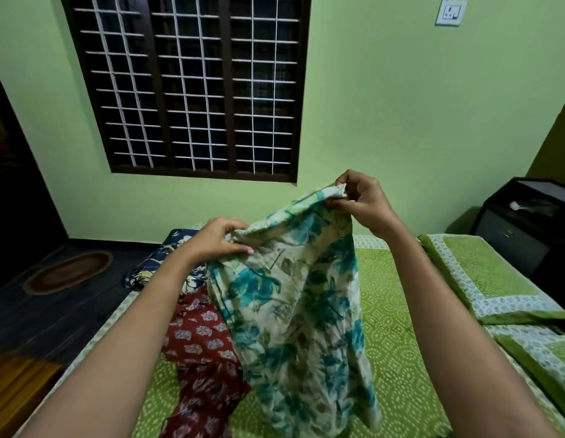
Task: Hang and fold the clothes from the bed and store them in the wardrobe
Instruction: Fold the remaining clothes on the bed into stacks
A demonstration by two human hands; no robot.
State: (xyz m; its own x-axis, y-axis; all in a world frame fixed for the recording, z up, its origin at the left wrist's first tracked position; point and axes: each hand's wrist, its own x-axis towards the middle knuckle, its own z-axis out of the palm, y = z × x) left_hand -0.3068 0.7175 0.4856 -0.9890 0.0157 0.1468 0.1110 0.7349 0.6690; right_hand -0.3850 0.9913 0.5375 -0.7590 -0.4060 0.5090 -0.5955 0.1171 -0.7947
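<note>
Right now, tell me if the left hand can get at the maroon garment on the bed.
Probably, once freed: the left hand grips the floral garment, but the maroon garment lies exposed on the bed just beneath that forearm.

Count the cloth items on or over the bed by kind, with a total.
Garments: 2, a teal floral garment held by the left hand and right hand, a maroon printed garment on the bed.
Green pillows: 2, far pillow and near pillow.
Navy floral piece, garment or pillow unclear: 1.
Total: 5.

Floral garment point(294, 295) hides maroon garment point(199, 352) (partly).
</note>
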